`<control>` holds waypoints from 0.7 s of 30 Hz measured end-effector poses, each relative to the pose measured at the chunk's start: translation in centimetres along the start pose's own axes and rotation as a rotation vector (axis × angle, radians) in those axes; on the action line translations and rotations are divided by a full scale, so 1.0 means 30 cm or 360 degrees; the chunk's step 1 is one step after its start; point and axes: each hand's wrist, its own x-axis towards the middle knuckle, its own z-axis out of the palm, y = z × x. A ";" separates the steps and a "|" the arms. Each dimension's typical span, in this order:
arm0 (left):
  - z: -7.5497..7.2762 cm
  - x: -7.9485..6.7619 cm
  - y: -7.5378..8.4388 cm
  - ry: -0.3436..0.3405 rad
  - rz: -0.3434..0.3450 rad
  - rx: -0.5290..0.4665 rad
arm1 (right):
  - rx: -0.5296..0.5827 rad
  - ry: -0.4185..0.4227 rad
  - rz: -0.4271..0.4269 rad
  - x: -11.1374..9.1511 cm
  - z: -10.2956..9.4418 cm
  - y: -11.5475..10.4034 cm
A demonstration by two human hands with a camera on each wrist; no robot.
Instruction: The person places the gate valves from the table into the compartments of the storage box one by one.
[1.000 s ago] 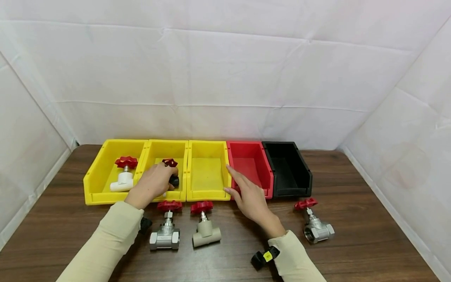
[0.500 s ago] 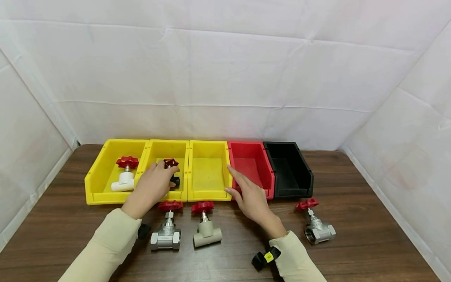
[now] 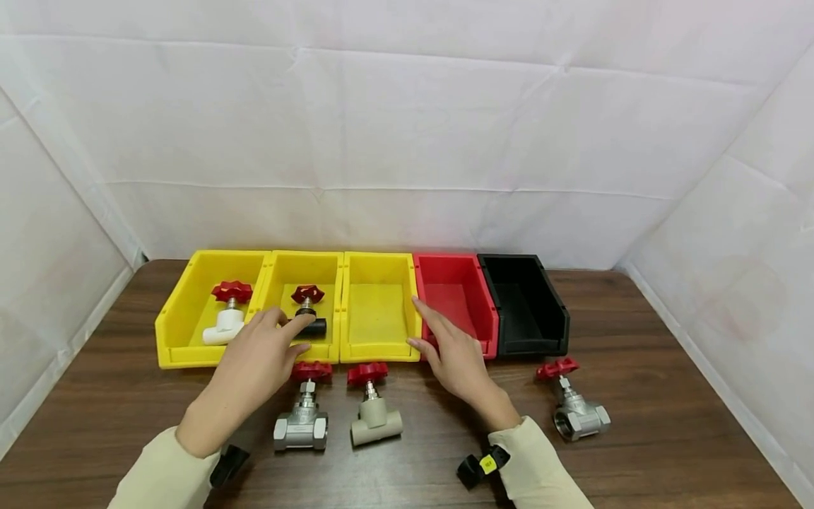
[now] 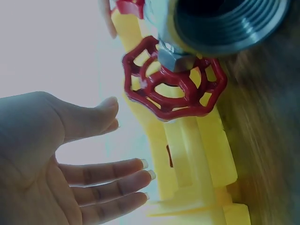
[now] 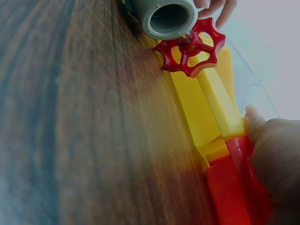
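My left hand (image 3: 254, 353) is over the front of the second yellow bin (image 3: 311, 353), fingers extended and nothing held. Just beyond its fingertips lies a black valve (image 3: 314, 327) with a dark red handwheel, inside that bin. In the left wrist view the thumb and fingers (image 4: 117, 187) stand apart, close to the red handwheel (image 4: 187, 89) of a metal valve. My right hand (image 3: 454, 360) rests with straight fingers at the divider between the third yellow bin (image 3: 379, 352) and the red bin (image 3: 488, 332). In the right wrist view its thumb (image 5: 253, 119) touches the yellow rim.
A white valve (image 3: 225, 325) lies in the leftmost yellow bin (image 3: 174, 359). In front of the bins lie a metal valve (image 3: 301, 428), a beige valve (image 3: 375, 423) and, farther right, another metal valve (image 3: 580, 416). A black bin (image 3: 531, 346) ends the row.
My left hand has let go of the black valve, leaving it in the second yellow bin, and has drawn back toward the front left. My right hand has stayed in place.
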 end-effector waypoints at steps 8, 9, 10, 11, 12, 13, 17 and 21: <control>-0.033 -0.078 0.025 0.0020 0.0029 -0.0054 | -0.0007 0.0008 0.0007 -0.004 -0.001 0.001; -0.034 -0.086 0.029 0.0022 0.0045 -0.0063 | -0.0008 0.0010 0.0007 -0.004 -0.001 0.000; -0.036 -0.094 0.034 0.0020 0.0058 -0.0072 | -0.0009 0.0013 0.0005 -0.005 -0.002 0.001; -0.036 -0.101 0.038 0.0026 0.0076 -0.0081 | -0.0012 0.0016 0.0007 -0.005 -0.002 0.001; -0.037 -0.109 0.042 0.0031 0.0096 -0.0088 | -0.0012 0.0019 0.0008 -0.006 -0.003 0.002; -0.036 -0.115 0.045 0.0034 0.0112 -0.0091 | -0.0013 0.0021 0.0009 -0.006 -0.003 0.002; -0.037 -0.144 0.056 -0.0001 0.0140 -0.0079 | -0.0018 0.0015 0.0014 -0.005 -0.002 0.004; -0.038 -0.169 0.064 -0.0066 0.0127 -0.0072 | -0.0011 0.0010 -0.0001 -0.003 0.002 0.005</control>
